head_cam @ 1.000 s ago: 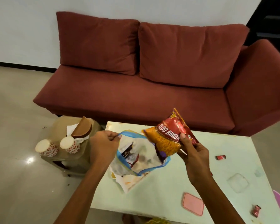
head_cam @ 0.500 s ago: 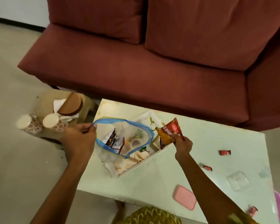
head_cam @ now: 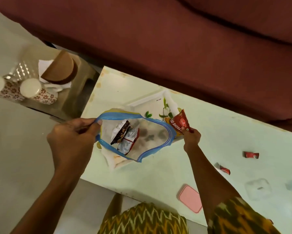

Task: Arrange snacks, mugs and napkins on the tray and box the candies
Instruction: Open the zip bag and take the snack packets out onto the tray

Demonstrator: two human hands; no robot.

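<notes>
My left hand pinches the blue rim of a clear zip bag and holds its mouth wide over the white tray. Inside the bag lie a dark snack packet and a white-and-red one. My right hand grips a red and orange snack packet at the bag's right edge, low over the tray. Two red candies lie on the table to the right. A clear box and its pink lid sit near the front right.
A low stool at the left holds two floral mugs and a brown napkin holder with white napkins. A red sofa runs behind the pale green table.
The view has tilted down and closer. My right hand has lowered the red packet from above the bag to the tray at the bag's right edge. My left hand still holds the bag open.
</notes>
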